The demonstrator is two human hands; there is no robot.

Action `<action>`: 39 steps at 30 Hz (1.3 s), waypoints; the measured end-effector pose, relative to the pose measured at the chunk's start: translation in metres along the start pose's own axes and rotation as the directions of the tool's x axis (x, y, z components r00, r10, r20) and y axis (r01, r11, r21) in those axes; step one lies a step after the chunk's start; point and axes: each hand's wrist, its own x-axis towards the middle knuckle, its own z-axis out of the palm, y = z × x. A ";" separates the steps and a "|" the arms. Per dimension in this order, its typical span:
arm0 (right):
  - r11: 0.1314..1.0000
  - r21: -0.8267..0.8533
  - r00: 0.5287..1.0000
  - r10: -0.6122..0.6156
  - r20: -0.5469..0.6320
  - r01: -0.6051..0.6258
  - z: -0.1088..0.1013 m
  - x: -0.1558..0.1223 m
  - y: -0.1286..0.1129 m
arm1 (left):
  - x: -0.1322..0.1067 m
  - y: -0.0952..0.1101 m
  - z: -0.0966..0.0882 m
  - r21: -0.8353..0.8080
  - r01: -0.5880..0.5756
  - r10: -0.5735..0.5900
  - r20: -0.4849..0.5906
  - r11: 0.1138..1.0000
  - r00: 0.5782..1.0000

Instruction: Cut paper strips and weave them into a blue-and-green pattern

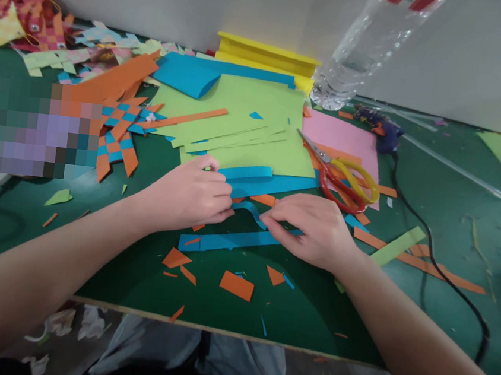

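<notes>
A narrow blue paper strip (251, 208) curves between my two hands, just over the table. My left hand (198, 197) is closed on its left end, fingers curled in. The thumb and forefinger of my right hand (313, 227) pinch the other end. Beneath the strip lies a wider blue paper band (227, 243), with orange paper scraps (237, 286) nearer the table edge. Scissors (345, 176) with red and yellow handles lie just beyond my right hand. Green paper sheets (249, 110) are spread behind the hands.
Woven orange-and-blue paper pieces (119, 132) lie at the left, near a blurred patch. A clear water bottle (358, 50) stands at the back, left of a glue gun (384, 130) whose black cord (428, 236) runs along the right. Folded yellow paper (268, 55) rests against the wall.
</notes>
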 end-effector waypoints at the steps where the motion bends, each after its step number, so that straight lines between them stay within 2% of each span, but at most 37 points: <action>1: 0.999 0.014 0.999 0.030 -0.017 -0.030 0.000 0.000 -0.001 | 0.000 0.000 -0.001 0.008 0.011 -0.011 -0.004 1.000 1.000; 3: 0.993 0.045 0.990 0.112 -0.081 -0.108 -0.001 -0.001 -0.004 | 0.000 0.001 -0.001 -0.011 0.067 -0.067 -0.023 0.998 0.997; 6: 0.976 0.130 0.953 0.202 -0.227 -0.176 -0.004 -0.001 -0.005 | 0.000 0.002 0.000 -0.184 0.211 -0.228 -0.078 0.960 0.971; 8: 0.975 0.152 0.934 0.201 -0.294 -0.162 -0.006 0.000 -0.005 | 0.001 0.004 -0.001 -0.356 0.300 -0.353 -0.093 0.885 0.931; 11: 0.996 0.023 0.932 0.089 -0.351 -0.087 -0.006 0.002 -0.004 | 0.005 0.007 -0.005 -0.593 0.405 -0.524 -0.033 0.696 0.851; 13: 0.997 -0.066 0.938 0.009 -0.346 -0.034 -0.005 0.004 -0.006 | 0.009 0.010 -0.007 -0.701 0.440 -0.598 0.023 0.562 0.801; 15: 0.996 -0.085 0.950 -0.011 -0.312 -0.016 -0.002 0.005 -0.010 | 0.013 0.012 -0.010 -0.766 0.439 -0.626 0.063 0.469 0.778; 18: 0.999 -0.049 0.972 0.010 -0.236 -0.022 0.004 0.007 -0.018 | 0.016 0.015 -0.011 -0.821 0.413 -0.617 0.097 0.393 0.781; 20: 0.999 -0.025 0.982 0.023 -0.189 -0.028 0.007 0.007 -0.020 | 0.017 0.017 -0.011 -0.852 0.368 -0.581 0.096 0.372 0.809; 24: 0.999 0.000 0.985 0.045 -0.169 -0.046 0.011 0.005 -0.019 | 0.016 0.019 -0.009 -0.887 0.230 -0.425 0.043 0.399 0.904; 27: 0.997 0.013 0.979 0.079 -0.189 -0.078 0.010 0.003 -0.015 | 0.014 0.020 -0.008 -0.892 0.171 -0.340 0.021 0.419 0.940; 30: 0.985 0.015 0.967 0.169 -0.191 -0.169 0.008 0.002 -0.014 | 0.013 0.018 -0.009 -0.860 0.168 -0.352 -0.015 0.482 0.936; 34: 0.934 0.084 0.904 0.356 -0.237 -0.346 0.006 0.002 -0.017 | 0.010 0.015 -0.008 -0.682 0.221 -0.410 -0.127 0.697 0.903; 36: 0.914 0.166 0.884 0.401 -0.239 -0.370 0.006 0.003 -0.020 | 0.009 0.014 -0.005 -0.582 0.257 -0.414 -0.153 0.772 0.897; 39: 0.903 0.239 0.892 0.406 -0.200 -0.357 0.006 0.003 -0.024 | 0.008 0.013 0.001 -0.520 0.278 -0.403 -0.142 0.808 0.904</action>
